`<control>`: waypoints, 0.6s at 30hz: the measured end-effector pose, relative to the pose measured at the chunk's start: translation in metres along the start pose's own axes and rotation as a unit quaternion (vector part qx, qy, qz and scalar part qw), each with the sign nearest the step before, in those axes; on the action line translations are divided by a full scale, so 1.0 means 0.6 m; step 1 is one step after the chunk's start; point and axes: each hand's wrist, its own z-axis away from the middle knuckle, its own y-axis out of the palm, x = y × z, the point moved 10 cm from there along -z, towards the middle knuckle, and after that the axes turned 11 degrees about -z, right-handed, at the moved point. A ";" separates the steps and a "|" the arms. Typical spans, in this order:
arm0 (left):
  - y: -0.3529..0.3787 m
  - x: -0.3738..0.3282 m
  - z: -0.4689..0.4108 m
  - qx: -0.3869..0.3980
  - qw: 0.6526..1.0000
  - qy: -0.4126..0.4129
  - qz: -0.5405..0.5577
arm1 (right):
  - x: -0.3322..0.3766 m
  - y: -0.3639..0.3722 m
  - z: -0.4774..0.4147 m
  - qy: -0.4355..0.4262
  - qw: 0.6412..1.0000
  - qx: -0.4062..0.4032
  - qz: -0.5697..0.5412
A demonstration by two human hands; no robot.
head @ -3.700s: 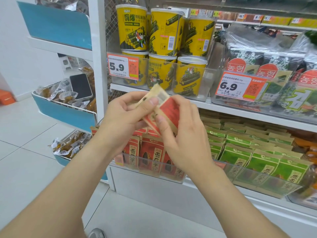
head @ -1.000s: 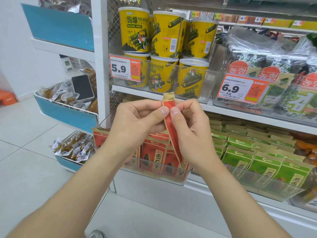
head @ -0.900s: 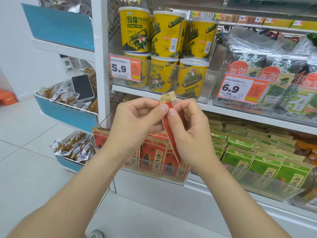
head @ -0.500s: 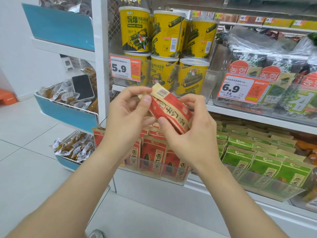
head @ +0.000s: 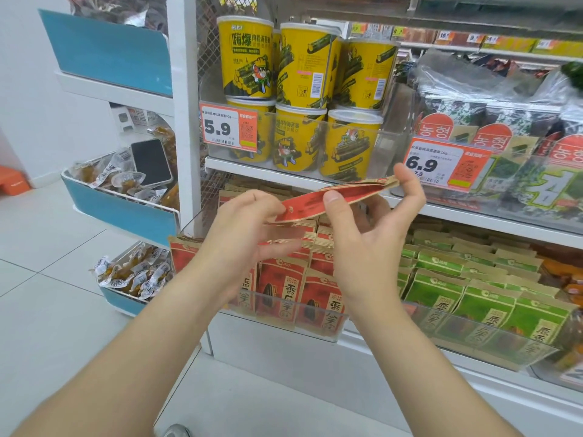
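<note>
A white shelf unit (head: 492, 219) fills the view from 12 o'clock round to 4 o'clock, with pale tiled floor (head: 47, 310) spreading out at 8 o'clock. At 9 to 10 o'clock a side rack of blue bins (head: 120, 212) hangs off the unit's post, the middle bin holding small wrapped snacks (head: 107, 176). Bagged seaweed packs (head: 517, 127) crowd the upper shelf at 2 o'clock, and two tiers of yellow tubs (head: 246, 58) stand beside them at 12 o'clock. On the shelf below, rows of green packets (head: 479, 307) run off toward 4 o'clock, and just left of them red packets (head: 284, 291) stand upright in a clear tray (head: 284, 324) near 6 o'clock. Both bare forearms come up from the bottom edge to the middle of the view. The right hand (head: 369, 247) holds a red-and-brown packet (head: 359, 191), thumb pressed on its upper face and fingers curled beneath, the forefinger rising past its far end. The left hand (head: 243, 222) pinches that packet's near end; its lower fingers are blurred. The packet lies almost flat, seen nearly edge-on, tilted up toward 2 o'clock, in the air in front of the shelf edge and above the tray of red packets. A dark phone (head: 151, 162) lies on the snacks at 9 o'clock. A 5.9 price tag (head: 228, 127) sits under the tubs and a 6.9 price tag (head: 444, 167) under the seaweed.
</note>
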 end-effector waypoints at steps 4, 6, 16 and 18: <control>0.004 -0.012 0.004 0.013 0.974 0.069 -0.217 | -0.002 0.003 -0.002 -0.041 0.992 0.026 0.112; 0.014 -0.035 0.012 0.022 0.954 0.140 -0.266 | -0.012 -0.004 -0.005 -0.024 0.992 0.026 0.121; 0.047 -0.052 0.042 0.046 0.849 0.301 -0.432 | -0.076 0.018 0.004 0.080 0.973 0.112 0.187; 0.043 -0.053 0.040 0.040 0.855 0.293 -0.426 | -0.072 0.024 0.005 0.069 0.971 0.122 0.194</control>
